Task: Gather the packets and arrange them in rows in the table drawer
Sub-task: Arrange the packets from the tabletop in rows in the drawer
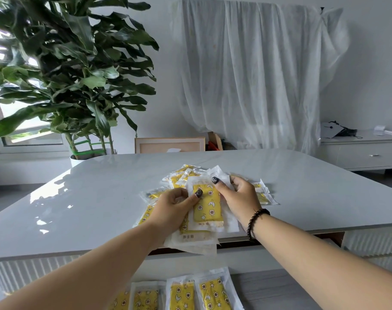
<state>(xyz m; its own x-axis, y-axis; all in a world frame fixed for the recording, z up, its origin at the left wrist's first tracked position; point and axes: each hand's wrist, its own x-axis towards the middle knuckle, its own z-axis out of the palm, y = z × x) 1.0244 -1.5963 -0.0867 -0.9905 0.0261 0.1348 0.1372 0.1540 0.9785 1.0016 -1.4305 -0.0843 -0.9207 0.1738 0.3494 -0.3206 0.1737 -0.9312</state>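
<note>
Packets (pixel 207 205) pinched by left hand (pixel 172 208) and right hand (pixel 239 198) — drawer (pixel 269 285) row cut off below

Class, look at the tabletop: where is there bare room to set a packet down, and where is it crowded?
Bare: the table left of the packet pile, and right of it toward the far corner. Crowded: the middle near edge, where both hands grip packets.

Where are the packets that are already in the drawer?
In the head view, a row of packets lies in the open drawer at the bottom centre, below the table edge and between the forearms.
</note>
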